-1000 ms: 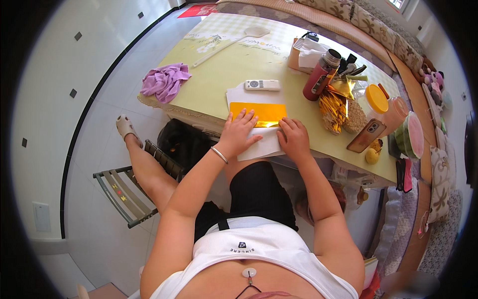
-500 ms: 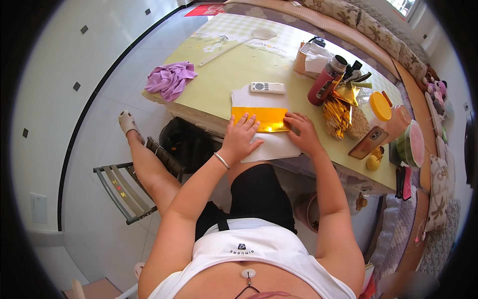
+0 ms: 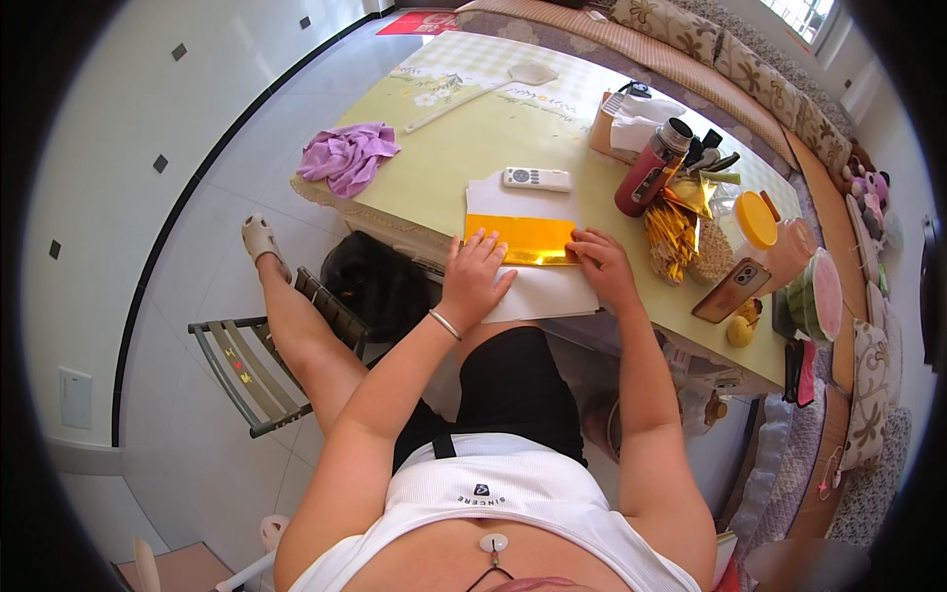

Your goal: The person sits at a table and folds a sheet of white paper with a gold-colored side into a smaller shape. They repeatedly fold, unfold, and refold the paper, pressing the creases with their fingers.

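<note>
Hands, left (image 3: 473,281) and right (image 3: 602,266), press flat, grip released, on gold paper (image 3: 520,240).

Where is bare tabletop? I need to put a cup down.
Free: the yellow-green tabletop between the crumpled purple cloth, white remote and long white swatter. Crowded: the right end around the red bottle and orange-lidded jar.

The floor (image 3: 178,197) is made of big white tiles with small dark squares and a thin black line that curves across it. A table (image 3: 493,128) with a pale yellow-green cloth stands in the middle. On the far side and the right runs a long sofa (image 3: 750,79) with flowery cushions — bright sun falls on it from a window (image 3: 804,15) in the far right corner. A folding chair (image 3: 247,365) stands on the left — near the table.
</note>
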A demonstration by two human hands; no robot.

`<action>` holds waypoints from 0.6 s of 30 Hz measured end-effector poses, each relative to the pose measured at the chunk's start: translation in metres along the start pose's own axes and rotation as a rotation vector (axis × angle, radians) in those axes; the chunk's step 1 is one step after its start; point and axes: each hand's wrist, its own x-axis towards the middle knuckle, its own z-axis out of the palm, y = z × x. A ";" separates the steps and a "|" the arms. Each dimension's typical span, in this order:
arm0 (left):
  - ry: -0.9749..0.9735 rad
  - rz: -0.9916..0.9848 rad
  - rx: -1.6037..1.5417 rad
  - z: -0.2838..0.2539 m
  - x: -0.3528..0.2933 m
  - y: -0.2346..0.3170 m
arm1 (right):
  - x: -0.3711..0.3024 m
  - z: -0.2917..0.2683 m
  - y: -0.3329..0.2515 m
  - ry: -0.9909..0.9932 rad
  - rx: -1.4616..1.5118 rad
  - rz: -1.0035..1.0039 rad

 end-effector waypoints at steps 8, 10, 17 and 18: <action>-0.102 -0.123 -0.066 -0.007 0.034 -0.036 | 0.013 -0.002 -0.016 -0.059 -0.179 0.029; -0.113 -0.062 0.043 -0.005 0.048 -0.049 | 0.024 0.001 -0.027 -0.136 -0.304 0.083; -0.367 -0.182 -0.072 -0.018 0.081 -0.066 | 0.052 0.012 -0.047 -0.241 -0.308 0.433; -0.326 -0.256 -0.160 -0.018 0.081 -0.064 | 0.054 0.012 -0.045 -0.225 -0.189 0.516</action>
